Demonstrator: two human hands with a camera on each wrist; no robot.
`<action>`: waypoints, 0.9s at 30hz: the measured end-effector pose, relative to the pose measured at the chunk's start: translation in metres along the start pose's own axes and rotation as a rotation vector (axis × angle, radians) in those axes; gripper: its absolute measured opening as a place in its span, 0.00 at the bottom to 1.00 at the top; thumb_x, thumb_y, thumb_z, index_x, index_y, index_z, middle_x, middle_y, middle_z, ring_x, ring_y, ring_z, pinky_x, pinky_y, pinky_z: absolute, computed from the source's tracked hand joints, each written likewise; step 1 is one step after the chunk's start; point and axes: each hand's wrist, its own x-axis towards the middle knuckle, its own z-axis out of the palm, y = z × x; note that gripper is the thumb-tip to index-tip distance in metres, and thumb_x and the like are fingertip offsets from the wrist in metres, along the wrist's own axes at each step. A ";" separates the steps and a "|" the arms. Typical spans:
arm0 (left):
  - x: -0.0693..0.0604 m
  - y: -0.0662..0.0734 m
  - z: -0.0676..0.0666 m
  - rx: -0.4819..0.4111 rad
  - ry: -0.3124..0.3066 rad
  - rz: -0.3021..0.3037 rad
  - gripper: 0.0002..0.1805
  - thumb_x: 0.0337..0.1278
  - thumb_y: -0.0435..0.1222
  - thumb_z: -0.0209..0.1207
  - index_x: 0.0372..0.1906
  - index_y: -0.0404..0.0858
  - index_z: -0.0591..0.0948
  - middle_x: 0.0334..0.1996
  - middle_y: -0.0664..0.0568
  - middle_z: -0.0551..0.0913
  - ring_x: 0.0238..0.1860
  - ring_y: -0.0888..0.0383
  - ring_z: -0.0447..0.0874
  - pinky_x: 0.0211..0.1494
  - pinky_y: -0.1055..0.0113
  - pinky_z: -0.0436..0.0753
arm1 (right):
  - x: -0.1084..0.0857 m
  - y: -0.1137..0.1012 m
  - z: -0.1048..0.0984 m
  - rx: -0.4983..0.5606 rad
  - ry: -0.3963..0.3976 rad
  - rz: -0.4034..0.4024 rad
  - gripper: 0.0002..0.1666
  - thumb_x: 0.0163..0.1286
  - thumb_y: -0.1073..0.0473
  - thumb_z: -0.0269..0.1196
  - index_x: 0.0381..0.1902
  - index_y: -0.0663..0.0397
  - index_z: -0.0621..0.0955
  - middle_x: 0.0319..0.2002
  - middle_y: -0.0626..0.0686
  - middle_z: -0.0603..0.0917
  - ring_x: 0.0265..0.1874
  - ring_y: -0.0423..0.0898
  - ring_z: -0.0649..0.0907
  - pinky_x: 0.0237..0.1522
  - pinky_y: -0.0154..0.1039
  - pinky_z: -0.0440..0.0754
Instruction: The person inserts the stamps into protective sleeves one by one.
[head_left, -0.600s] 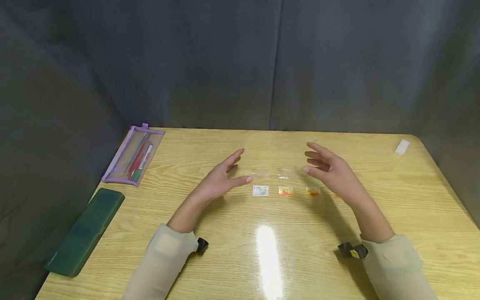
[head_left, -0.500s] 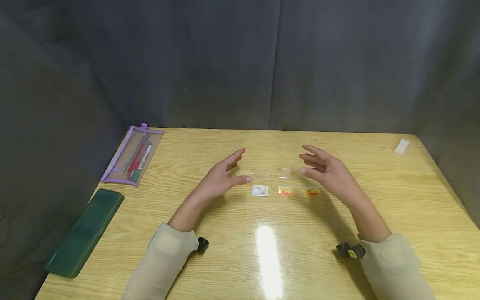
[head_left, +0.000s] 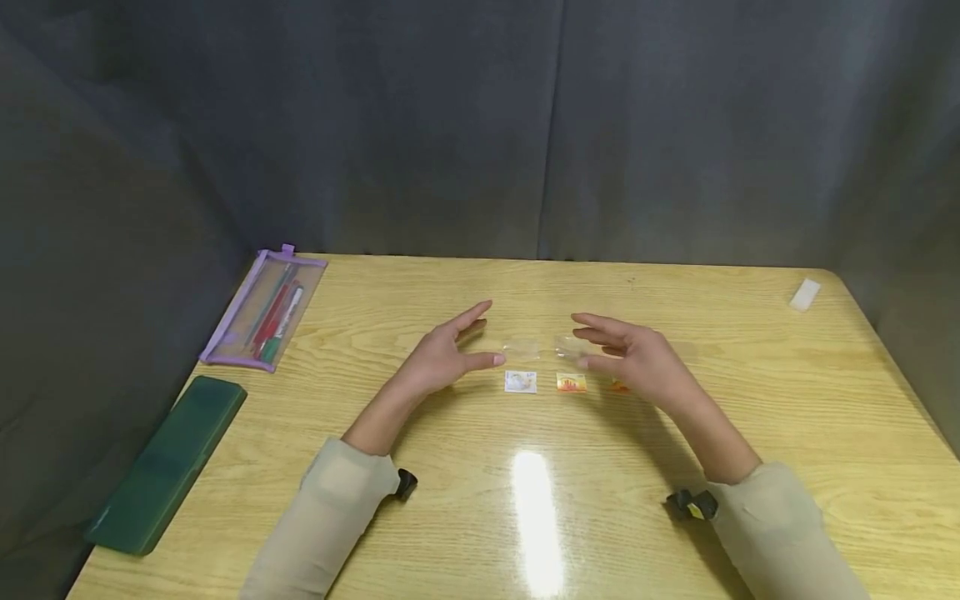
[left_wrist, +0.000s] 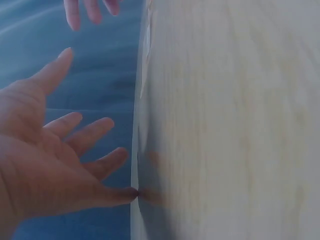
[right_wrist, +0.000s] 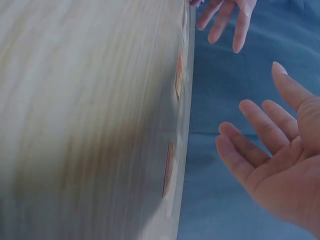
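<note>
In the head view my left hand [head_left: 441, 360] stands on its side with fingers and thumb held apart, left of a small clear plastic sleeve [head_left: 522, 349]. My right hand [head_left: 637, 360] reaches in from the right, fingers loosely bent, by a second clear sleeve [head_left: 567, 345]. Neither hand holds anything. Below the sleeves lie a small white stamp-like piece [head_left: 521, 382] and a yellow-orange one [head_left: 572, 382]. Another orange piece [head_left: 619, 386] is partly hidden by my right hand. The left wrist view shows my little finger [left_wrist: 120, 196] touching the table.
A purple-edged clear pencil pouch [head_left: 262, 312] with pens lies at the back left of the wooden table [head_left: 450, 533]. In front of it is a dark green case [head_left: 168, 467]. A white block [head_left: 805, 295] sits at the back right corner. Dark curtains hang behind.
My right hand has moved left toward the middle, now covering part of the third stamp-like piece. An orange piece at its right has gone out of sight. My left hand has barely moved.
</note>
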 end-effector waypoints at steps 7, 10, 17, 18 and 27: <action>0.007 -0.001 0.003 0.128 -0.048 -0.015 0.43 0.63 0.52 0.67 0.79 0.61 0.60 0.78 0.51 0.64 0.81 0.46 0.55 0.80 0.43 0.63 | 0.006 -0.003 0.010 -0.045 -0.013 -0.059 0.34 0.68 0.50 0.70 0.71 0.43 0.75 0.68 0.50 0.79 0.68 0.56 0.77 0.70 0.57 0.76; 0.008 0.000 0.002 0.160 -0.052 -0.017 0.41 0.65 0.56 0.63 0.79 0.60 0.60 0.78 0.51 0.63 0.81 0.45 0.55 0.80 0.42 0.62 | 0.008 -0.003 0.014 -0.070 0.000 -0.063 0.32 0.68 0.51 0.70 0.69 0.45 0.78 0.68 0.51 0.79 0.67 0.58 0.78 0.69 0.55 0.77; 0.014 -0.002 0.000 0.275 -0.054 0.007 0.37 0.70 0.56 0.58 0.79 0.57 0.60 0.79 0.48 0.62 0.81 0.43 0.52 0.83 0.39 0.52 | 0.011 -0.005 0.020 -0.119 -0.003 -0.055 0.30 0.67 0.51 0.71 0.66 0.41 0.80 0.67 0.52 0.80 0.65 0.62 0.79 0.66 0.59 0.79; 0.015 -0.002 0.000 0.292 -0.051 0.009 0.37 0.70 0.56 0.58 0.79 0.57 0.61 0.78 0.47 0.62 0.81 0.42 0.51 0.83 0.38 0.49 | 0.012 -0.006 0.020 -0.122 -0.007 -0.057 0.30 0.67 0.50 0.71 0.66 0.41 0.80 0.67 0.52 0.80 0.65 0.63 0.79 0.66 0.59 0.78; 0.021 0.000 0.001 0.363 -0.058 0.002 0.38 0.68 0.58 0.59 0.79 0.57 0.62 0.78 0.44 0.62 0.81 0.40 0.52 0.84 0.37 0.39 | 0.018 -0.009 0.025 -0.195 -0.027 -0.048 0.29 0.67 0.49 0.71 0.66 0.38 0.80 0.67 0.54 0.80 0.68 0.64 0.76 0.67 0.64 0.76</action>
